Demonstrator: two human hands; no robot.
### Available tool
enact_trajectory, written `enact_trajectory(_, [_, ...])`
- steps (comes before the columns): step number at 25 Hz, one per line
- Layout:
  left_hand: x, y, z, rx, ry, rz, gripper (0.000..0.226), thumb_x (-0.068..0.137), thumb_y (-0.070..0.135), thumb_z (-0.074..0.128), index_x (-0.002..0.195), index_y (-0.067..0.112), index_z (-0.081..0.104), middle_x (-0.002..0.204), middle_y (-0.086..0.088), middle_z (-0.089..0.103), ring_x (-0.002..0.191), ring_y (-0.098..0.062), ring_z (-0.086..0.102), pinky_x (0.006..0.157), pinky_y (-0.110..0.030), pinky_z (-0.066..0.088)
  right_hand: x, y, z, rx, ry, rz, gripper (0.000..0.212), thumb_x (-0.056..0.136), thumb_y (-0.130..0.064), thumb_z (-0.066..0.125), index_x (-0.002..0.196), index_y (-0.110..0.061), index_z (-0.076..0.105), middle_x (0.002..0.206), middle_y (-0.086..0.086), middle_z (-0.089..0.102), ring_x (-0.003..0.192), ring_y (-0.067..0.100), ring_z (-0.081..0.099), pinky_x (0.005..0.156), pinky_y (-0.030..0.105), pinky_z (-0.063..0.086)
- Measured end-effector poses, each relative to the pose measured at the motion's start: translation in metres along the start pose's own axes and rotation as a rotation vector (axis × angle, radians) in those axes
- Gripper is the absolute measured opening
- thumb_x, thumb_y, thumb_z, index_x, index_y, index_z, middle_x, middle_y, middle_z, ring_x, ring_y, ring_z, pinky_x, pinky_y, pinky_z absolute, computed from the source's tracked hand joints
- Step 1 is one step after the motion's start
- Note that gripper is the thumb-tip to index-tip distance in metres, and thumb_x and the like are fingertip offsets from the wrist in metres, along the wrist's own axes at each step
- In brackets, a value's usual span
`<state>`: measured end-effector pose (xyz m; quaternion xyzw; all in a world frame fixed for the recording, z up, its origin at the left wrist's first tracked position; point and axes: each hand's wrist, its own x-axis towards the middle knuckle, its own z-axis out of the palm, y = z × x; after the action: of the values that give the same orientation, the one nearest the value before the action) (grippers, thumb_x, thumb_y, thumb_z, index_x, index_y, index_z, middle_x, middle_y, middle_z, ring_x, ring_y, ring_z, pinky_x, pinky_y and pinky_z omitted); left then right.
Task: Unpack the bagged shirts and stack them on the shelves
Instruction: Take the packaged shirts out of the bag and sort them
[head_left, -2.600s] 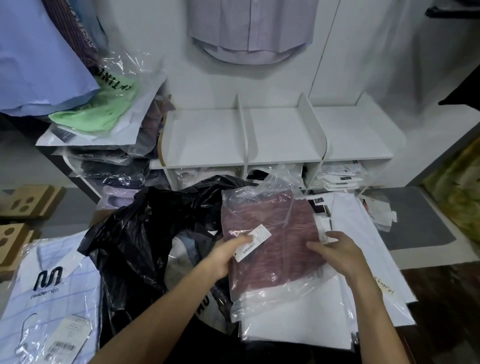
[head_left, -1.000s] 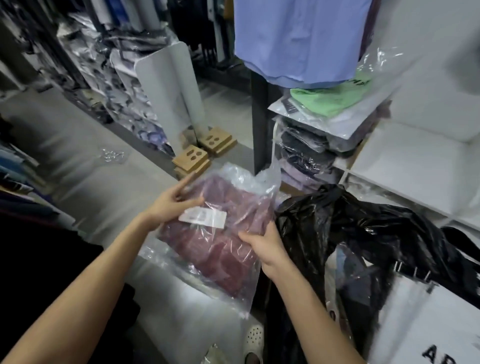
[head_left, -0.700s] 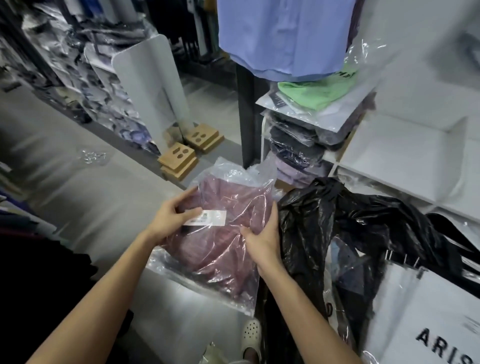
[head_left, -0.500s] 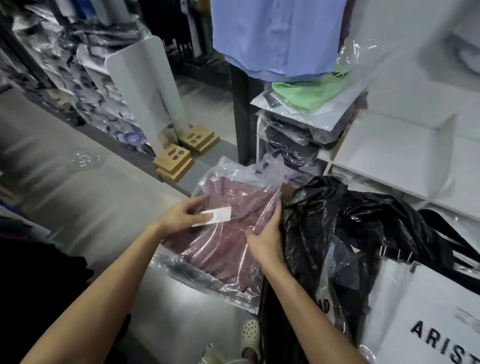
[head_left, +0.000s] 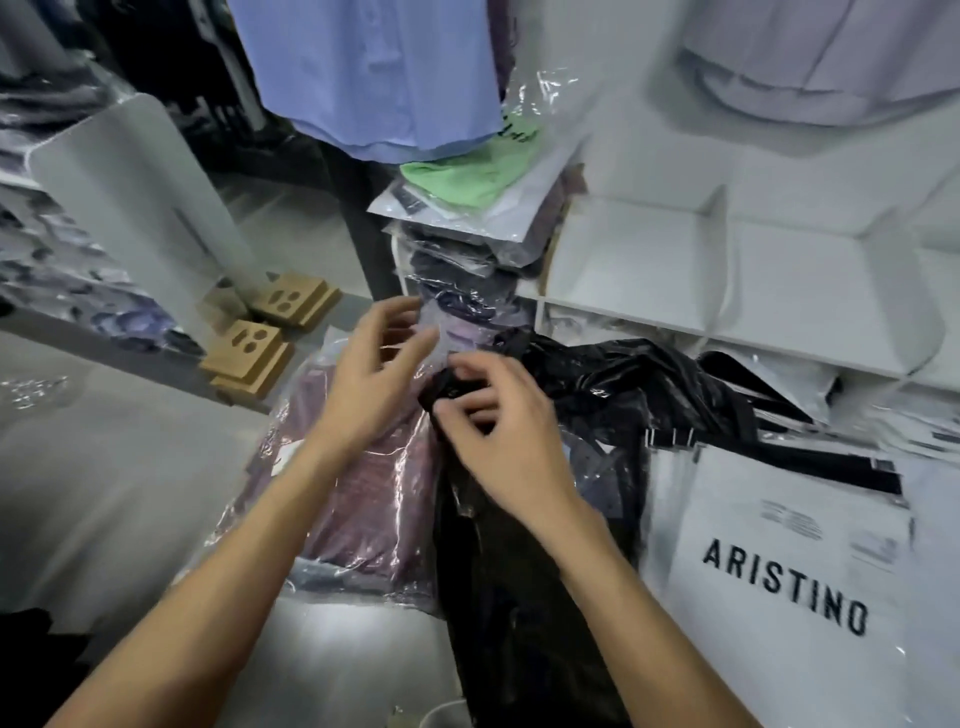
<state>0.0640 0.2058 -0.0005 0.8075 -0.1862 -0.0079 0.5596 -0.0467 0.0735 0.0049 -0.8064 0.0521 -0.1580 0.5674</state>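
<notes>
Maroon cloth in a clear bag (head_left: 358, 499) lies under my left hand (head_left: 371, 384), whose fingers are loosely spread and gripping nothing. Beside them my right hand (head_left: 498, 431) pinches the edge of the black plastic sack (head_left: 623, 379). Right of those fingers I see a white Aristino bag (head_left: 789, 571). Beyond my fingertips rise stacked bagged shirts (head_left: 462, 244) and white shelves (head_left: 675, 260).
</notes>
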Motion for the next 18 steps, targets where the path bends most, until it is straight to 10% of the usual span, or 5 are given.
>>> enact_trajectory(6, [-0.024,0.028,0.104,-0.084,-0.195,0.102,0.034,0.097,0.029,0.069,0.13,0.027,0.061,0.12,0.004,0.065,0.109,-0.01,0.065,0.095,-0.024,0.051,-0.011,0.076,-0.084,-0.042,0.284,0.307,0.032,0.094,-0.019,0.072,0.124,-0.025,0.063,0.105,-0.009,0.069,0.089,0.002,0.067,0.084,0.021,0.055])
enact_trajectory(13, [-0.052,0.012,0.154,-0.119,-0.477,-0.077,0.033,0.1,0.032,0.065,0.125,0.05,0.056,0.128,0.007,0.061,0.117,-0.002,0.06,0.101,-0.021,0.047,-0.062,0.191,-0.068,-0.37,-0.334,0.783,0.05,0.099,-0.053,0.054,0.132,-0.016,0.059,0.127,0.007,0.068,0.121,0.029,0.063,0.094,0.032,0.049])
enact_trajectory(18, [-0.047,0.006,0.157,-0.158,-0.454,-0.168,0.03,0.102,0.028,0.062,0.132,0.032,0.06,0.122,0.007,0.064,0.114,0.005,0.059,0.094,-0.013,0.045,-0.056,0.197,-0.044,-0.33,-0.267,0.898,0.107,0.059,-0.086,0.063,0.139,-0.016,0.049,0.135,0.005,0.061,0.127,0.03,0.058,0.102,0.04,0.051])
